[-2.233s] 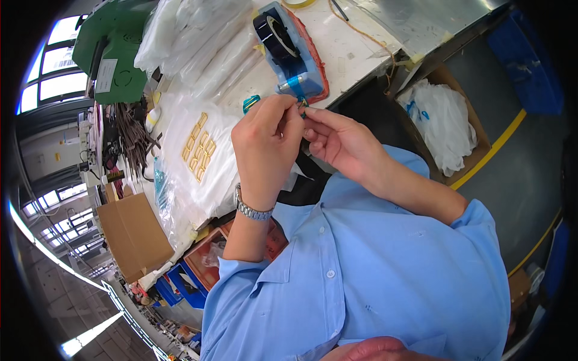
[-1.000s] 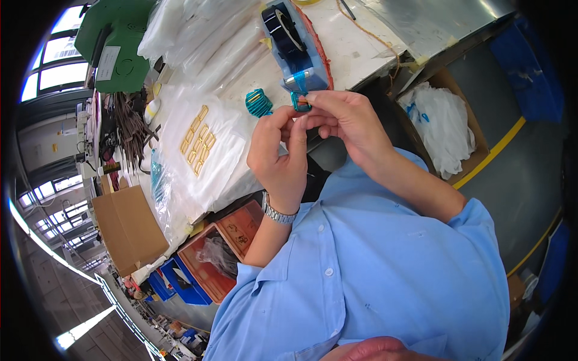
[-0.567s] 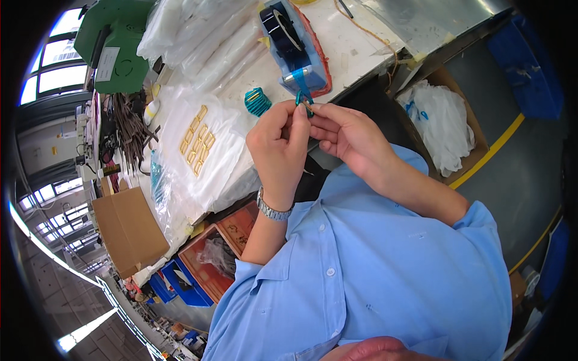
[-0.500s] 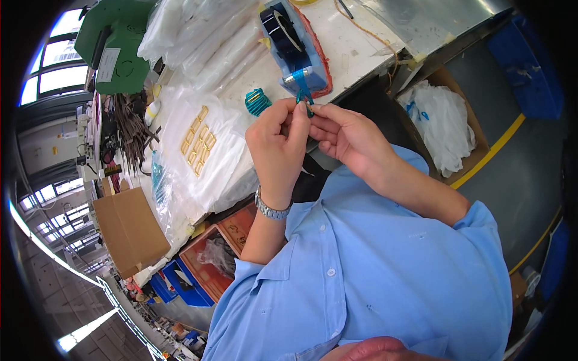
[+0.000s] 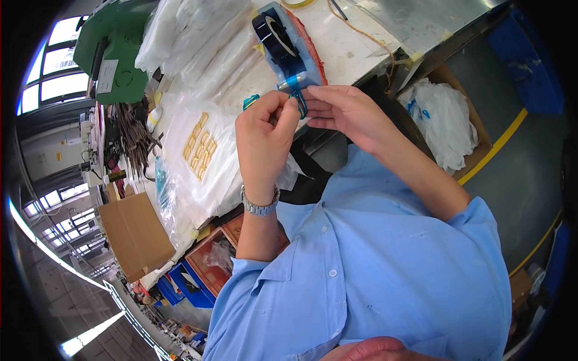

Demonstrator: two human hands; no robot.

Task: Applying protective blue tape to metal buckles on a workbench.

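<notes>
My left hand, with a metal watch on its wrist, pinches a small loop-shaped piece in blue-green tape between thumb and fingers. Just right of it is my right hand, fingers stretched out and apart; its fingertips come close to the loop, and whether they touch it I cannot tell. Both hands are at the near end of a blue tape dispenser, which carries a dark tape roll. A teal-wrapped bundle shows partly behind my left hand. Rows of gold-coloured metal buckles lie on white plastic to the left.
Clear plastic bags are piled at the back of the white table. A green machine part stands far left, near dark strips. A cardboard box is at the left edge. On the right, a carton holds white plastic.
My left hand has shifted left and covers more of the teal bundle. The right hand's fingers have let go and straightened, and the taped loop shows more plainly.
</notes>
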